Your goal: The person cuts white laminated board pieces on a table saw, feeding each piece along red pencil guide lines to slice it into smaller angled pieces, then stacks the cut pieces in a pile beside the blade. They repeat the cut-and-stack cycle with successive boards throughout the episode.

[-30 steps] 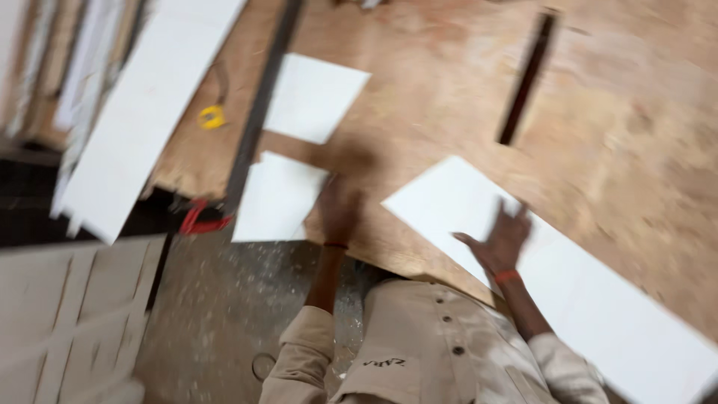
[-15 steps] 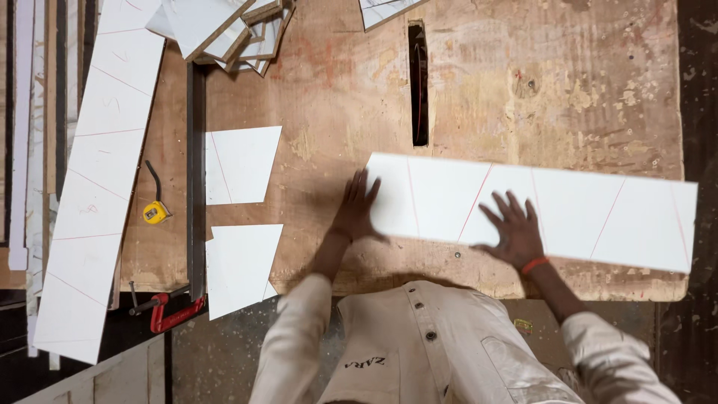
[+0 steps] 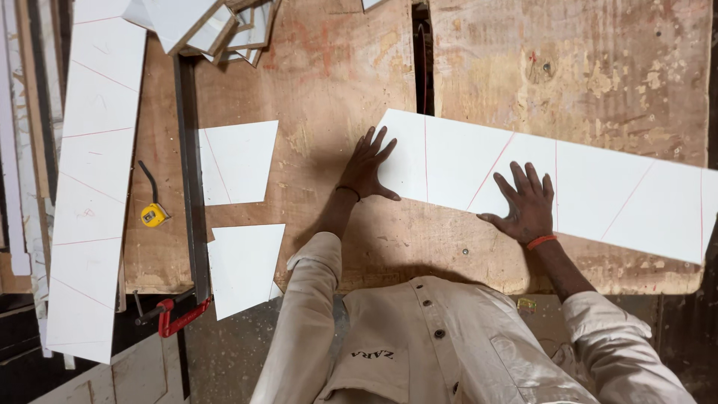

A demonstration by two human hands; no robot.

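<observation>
Both hands, left (image 3: 366, 168) and right (image 3: 527, 206), lie open-gripped, seemingly flat, on the white board (image 3: 598, 194).

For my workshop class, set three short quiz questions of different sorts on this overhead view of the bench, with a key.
1. True or false: both hands lie flat on the long white board.
2. Which lies nearest the yellow tape measure? A) the red clamp B) the metal straightedge C) the saw slot
3. Fill in: the lines drawn across the long white board are ____ in colour.

Key
1. True: the left hand presses the board's left end and the right hand rests nearer its middle, fingers spread.
2. B
3. Red
</observation>
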